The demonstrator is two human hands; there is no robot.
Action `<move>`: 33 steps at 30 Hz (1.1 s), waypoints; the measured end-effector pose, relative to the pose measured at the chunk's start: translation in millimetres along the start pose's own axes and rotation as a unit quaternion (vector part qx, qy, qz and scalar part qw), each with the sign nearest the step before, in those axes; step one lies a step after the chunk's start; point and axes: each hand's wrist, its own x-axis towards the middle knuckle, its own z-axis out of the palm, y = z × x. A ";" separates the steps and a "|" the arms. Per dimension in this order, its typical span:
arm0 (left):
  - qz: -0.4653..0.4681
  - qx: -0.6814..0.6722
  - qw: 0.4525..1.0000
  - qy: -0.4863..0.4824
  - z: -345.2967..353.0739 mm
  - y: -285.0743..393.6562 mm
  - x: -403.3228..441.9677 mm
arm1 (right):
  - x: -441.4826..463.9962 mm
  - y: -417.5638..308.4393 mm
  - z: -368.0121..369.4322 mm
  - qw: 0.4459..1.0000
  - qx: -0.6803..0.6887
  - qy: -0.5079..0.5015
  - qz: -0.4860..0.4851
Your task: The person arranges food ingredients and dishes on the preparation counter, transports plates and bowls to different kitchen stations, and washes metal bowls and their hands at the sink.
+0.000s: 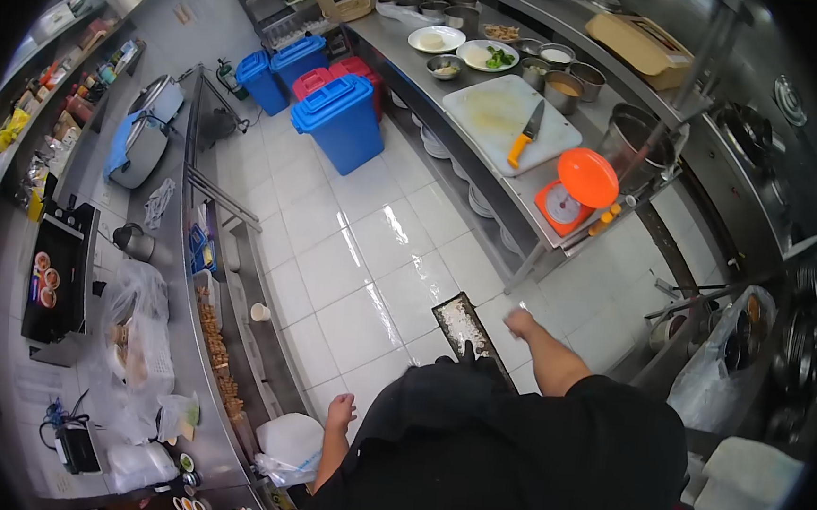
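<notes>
My left hand (342,411) hangs low beside my body, its fingers curled in, with nothing visible in it. Closest to it is a white plastic bag (289,446) under the left counter, and the two look apart. My right hand (519,323) is held out over the tiled floor, closed and slightly blurred. No object shows in it, and it touches nothing. Ahead of it stands the steel worktable (413,58), bearing a white cutting board (485,109), a knife with an orange handle (527,135) and an orange kitchen scale (563,207).
Blue lidded bins (342,127) stand beyond the white tiled floor (333,250). A floor drain (465,325) holding white bits lies near my feet. Plates (487,57) and metal pots (564,92) are on the worktable. Along the left runs a counter with a toaster oven (59,273).
</notes>
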 end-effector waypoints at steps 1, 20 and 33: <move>-0.008 0.018 1.000 -0.010 -2.7 -8.8 7.1 | 30.0 -24.2 -46.2 0.990 0.125 0.004 0.066; -0.094 -0.183 0.978 -0.024 -96.8 182.3 329.1 | 353.2 -70.3 -667.6 0.590 0.767 0.242 -0.078; -0.055 -0.037 0.998 0.016 -168.0 432.2 434.9 | 673.4 221.6 -868.5 0.115 0.936 0.333 0.009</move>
